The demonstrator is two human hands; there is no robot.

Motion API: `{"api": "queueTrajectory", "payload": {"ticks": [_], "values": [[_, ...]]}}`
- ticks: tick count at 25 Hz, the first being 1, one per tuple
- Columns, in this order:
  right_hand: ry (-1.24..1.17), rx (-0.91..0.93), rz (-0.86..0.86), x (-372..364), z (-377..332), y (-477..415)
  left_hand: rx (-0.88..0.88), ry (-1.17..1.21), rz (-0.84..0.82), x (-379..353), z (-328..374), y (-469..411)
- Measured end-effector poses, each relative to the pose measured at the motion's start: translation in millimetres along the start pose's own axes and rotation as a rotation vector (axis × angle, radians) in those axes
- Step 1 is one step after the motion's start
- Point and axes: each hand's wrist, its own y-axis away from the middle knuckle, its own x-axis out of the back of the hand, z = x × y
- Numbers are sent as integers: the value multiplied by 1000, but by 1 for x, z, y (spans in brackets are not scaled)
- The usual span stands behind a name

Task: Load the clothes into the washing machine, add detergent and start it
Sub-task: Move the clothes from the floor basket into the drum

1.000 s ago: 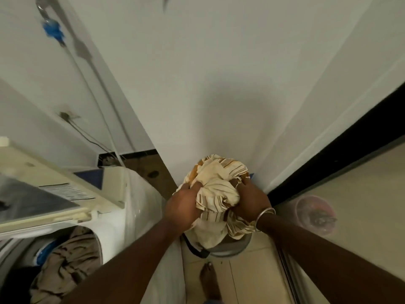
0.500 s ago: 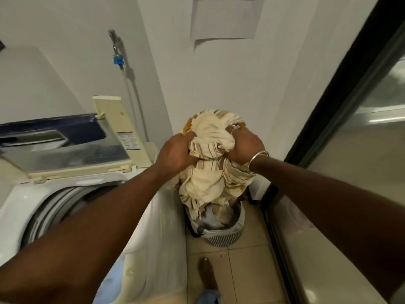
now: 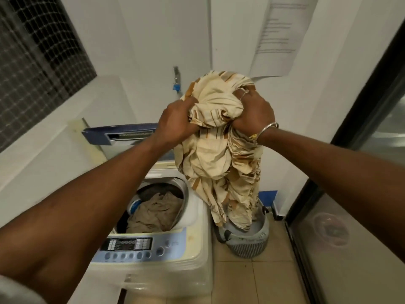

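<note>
A large cream cloth with brown stripes (image 3: 215, 159) hangs in the air in front of me. My left hand (image 3: 176, 122) grips its bunched top on the left, and my right hand (image 3: 254, 111) grips it on the right. The cloth's lower end still dips into the grey laundry basket (image 3: 249, 243) on the floor. Left of the basket stands the top-loading washing machine (image 3: 175, 266) with its lid (image 3: 119, 134) raised. Brownish clothes (image 3: 153, 213) lie inside the drum. The control panel (image 3: 129, 245) faces me at the machine's front.
A white wall with a tap (image 3: 176, 81) and a taped paper sheet (image 3: 278, 36) stands behind. A meshed window (image 3: 37, 53) is at upper left. A dark-framed glass door (image 3: 350, 194) closes off the right side. Tan floor tiles (image 3: 258, 279) lie between machine and door.
Both hands have lifted the striped cloth higher out of the basket, so it hangs longer. My view has swung back, bringing the open drum and the control panel into sight.
</note>
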Motion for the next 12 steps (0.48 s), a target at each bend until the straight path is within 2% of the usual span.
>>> {"api": "queueTrajectory", "payload": {"ticks": [6, 12], "values": [[-54, 35, -12, -42, -131, 14, 44, 49, 27, 83, -91, 70], [-135, -6, -152, -124, -214, 56, 114, 154, -32, 86, -178, 151]]}}
